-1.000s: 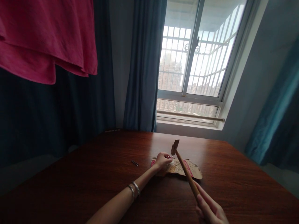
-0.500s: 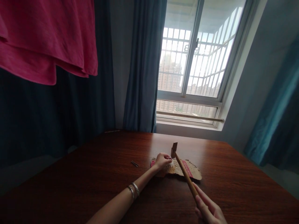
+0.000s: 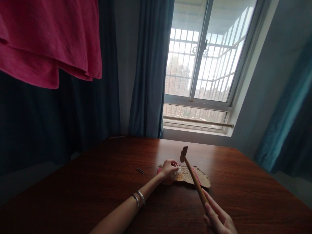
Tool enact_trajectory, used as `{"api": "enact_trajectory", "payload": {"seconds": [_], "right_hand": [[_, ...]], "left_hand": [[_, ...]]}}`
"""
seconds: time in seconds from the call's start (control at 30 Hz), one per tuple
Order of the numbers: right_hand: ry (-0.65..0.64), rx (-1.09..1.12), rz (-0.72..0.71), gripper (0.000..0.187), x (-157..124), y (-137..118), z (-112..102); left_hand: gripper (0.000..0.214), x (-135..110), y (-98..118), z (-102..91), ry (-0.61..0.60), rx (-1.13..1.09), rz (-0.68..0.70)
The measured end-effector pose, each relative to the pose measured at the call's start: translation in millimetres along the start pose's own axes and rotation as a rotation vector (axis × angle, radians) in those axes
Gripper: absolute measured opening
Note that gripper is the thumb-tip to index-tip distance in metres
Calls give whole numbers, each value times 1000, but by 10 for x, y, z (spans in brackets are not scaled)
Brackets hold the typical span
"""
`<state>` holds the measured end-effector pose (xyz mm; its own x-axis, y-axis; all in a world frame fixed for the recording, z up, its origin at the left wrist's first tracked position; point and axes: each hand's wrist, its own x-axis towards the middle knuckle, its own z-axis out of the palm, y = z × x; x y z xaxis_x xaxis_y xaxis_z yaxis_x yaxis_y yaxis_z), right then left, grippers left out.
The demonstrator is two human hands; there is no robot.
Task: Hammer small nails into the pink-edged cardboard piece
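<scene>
My right hand [image 3: 218, 214] is wrapped round the long wooden handle of a hammer [image 3: 195, 179]. The hammer's head is raised above the far side of a tan cardboard piece [image 3: 204, 179], which has pink bands and many small dots or holes. At the left part of the cardboard, my left hand [image 3: 170, 168] is closed in a pinch. What its fingertips hold is too small to make out; they are close to the hammer head but apart from it. Two bracelets circle the left wrist.
Two thin dark rods [image 3: 140, 170], perhaps nails, lie on the brown wooden table [image 3: 92, 191] left of the cardboard. A pink cloth [image 3: 51, 42] hangs at the upper left. Beyond the table are blue curtains [image 3: 148, 71] and a barred window [image 3: 192, 120].
The hammer head has risen slightly and shifted a little to the right. My left hand stays in nearly the same place on the cardboard.
</scene>
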<state>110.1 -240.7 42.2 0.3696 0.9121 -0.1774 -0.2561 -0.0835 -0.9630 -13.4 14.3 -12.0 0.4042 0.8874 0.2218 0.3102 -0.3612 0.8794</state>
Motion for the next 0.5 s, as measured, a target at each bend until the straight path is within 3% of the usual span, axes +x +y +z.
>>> {"api": "enact_trajectory", "payload": {"seconds": [0.5], "right_hand": [[15,-25,-15,82,20,72,-8]], "left_hand": [[20,-8,-43,4,44,59,41]]}}
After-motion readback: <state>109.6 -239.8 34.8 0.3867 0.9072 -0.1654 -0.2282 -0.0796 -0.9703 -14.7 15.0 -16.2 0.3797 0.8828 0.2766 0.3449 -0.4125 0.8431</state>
